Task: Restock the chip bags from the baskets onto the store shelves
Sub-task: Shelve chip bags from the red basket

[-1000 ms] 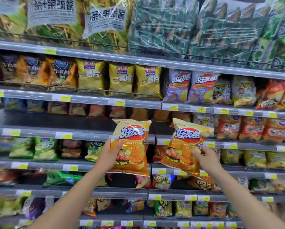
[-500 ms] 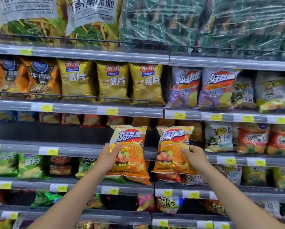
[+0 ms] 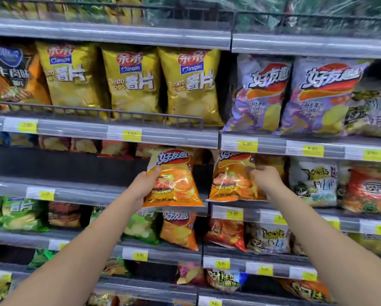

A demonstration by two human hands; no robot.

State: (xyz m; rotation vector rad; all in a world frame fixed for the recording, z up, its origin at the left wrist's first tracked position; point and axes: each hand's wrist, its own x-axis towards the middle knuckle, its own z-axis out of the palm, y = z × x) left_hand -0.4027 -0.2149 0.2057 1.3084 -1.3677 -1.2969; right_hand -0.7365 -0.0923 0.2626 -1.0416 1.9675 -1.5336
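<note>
I hold two orange chip bags up at the middle shelf. My left hand grips the left orange bag by its left edge, in front of the shelf's front rail. My right hand grips the right orange bag at its right side; that bag stands upright with its bottom on the right shelf section, its top tucked under the shelf above. No basket is in view.
Gold potato chip bags and purple bags fill the shelf above. White bags and red-orange bags stand right of my right hand. A dark gap lies left of my left hand. Green bags sit below.
Both hands have moved forward toward the middle shelf with their bags, and the view has closed in. The right bag now sits in the shelf opening.
</note>
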